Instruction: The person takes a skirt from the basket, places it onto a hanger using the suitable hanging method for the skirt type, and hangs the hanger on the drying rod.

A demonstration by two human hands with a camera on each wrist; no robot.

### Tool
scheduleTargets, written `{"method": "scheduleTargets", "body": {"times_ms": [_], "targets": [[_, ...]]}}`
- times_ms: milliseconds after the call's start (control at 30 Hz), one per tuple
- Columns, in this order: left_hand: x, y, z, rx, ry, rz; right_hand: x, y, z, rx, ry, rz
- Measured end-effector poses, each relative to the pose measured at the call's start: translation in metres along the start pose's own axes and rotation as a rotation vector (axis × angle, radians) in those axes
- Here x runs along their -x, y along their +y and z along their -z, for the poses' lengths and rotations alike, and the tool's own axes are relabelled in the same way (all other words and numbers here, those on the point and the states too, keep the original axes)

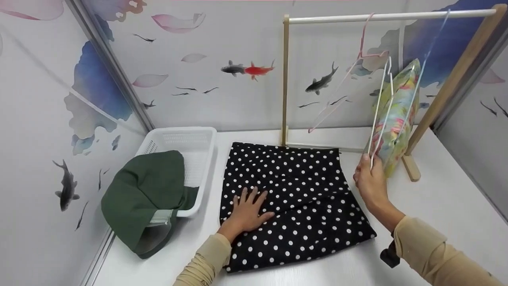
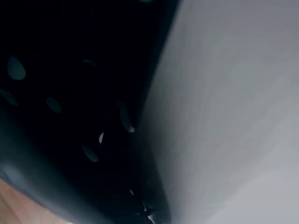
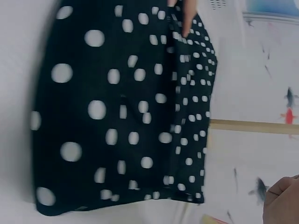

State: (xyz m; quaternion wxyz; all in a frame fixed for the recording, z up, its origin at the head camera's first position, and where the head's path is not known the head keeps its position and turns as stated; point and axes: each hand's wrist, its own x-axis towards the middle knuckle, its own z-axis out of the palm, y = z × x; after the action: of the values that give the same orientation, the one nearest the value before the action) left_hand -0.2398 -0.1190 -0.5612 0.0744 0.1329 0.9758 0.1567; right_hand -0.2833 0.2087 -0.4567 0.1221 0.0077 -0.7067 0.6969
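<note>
A black cloth with white dots [image 1: 301, 178] lies folded flat on the white table. On its left part rests my left hand [image 1: 249, 212], palm down with the fingers spread. My right hand [image 1: 372, 182] grips a white clothes hanger [image 1: 392, 87] near its lower end, raised to the right of the cloth. In the right wrist view, part of the right hand [image 3: 282, 203] shows at the lower right edge, and the hanger is out of sight. The left wrist view is dark, with the dotted cloth [image 2: 51, 84] filling its left side.
A wooden rack with a white rail [image 1: 337, 18] stands at the back right. A pink hanger [image 1: 362, 43] and a light blue hanger [image 1: 430, 49] hang there, near a puffy flowered item [image 1: 397, 115]. At left, a dark green cap-like cloth [image 1: 147, 186] overhangs a white basket [image 1: 212, 159].
</note>
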Motion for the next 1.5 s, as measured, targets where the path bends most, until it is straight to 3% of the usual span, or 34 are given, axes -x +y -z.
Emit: {"method": "scheduleTargets", "body": {"times_ms": [333,667,833,1033,1233,1500], "targets": [[-0.001,0.001,0.004,-0.021,-0.002,-0.010,0.023,0.041,0.020,0.399,-0.003,-0.081],[-0.001,0.000,0.005,-0.036,0.008,-0.004,0.039,0.061,0.040,0.553,-0.113,-0.136],[-0.002,0.000,0.003,-0.056,0.009,0.005,0.042,0.073,0.054,0.641,-0.165,-0.080],[-0.003,0.000,0.004,-0.071,0.001,0.009,0.045,0.081,0.066,0.772,-0.209,0.048],[-0.002,-0.001,0.003,-0.068,0.004,0.011,0.049,0.083,0.070,0.895,-0.179,0.162],[-0.001,0.001,0.000,-0.050,-0.017,0.017,0.057,0.092,0.071,0.947,-0.157,0.165]]}}
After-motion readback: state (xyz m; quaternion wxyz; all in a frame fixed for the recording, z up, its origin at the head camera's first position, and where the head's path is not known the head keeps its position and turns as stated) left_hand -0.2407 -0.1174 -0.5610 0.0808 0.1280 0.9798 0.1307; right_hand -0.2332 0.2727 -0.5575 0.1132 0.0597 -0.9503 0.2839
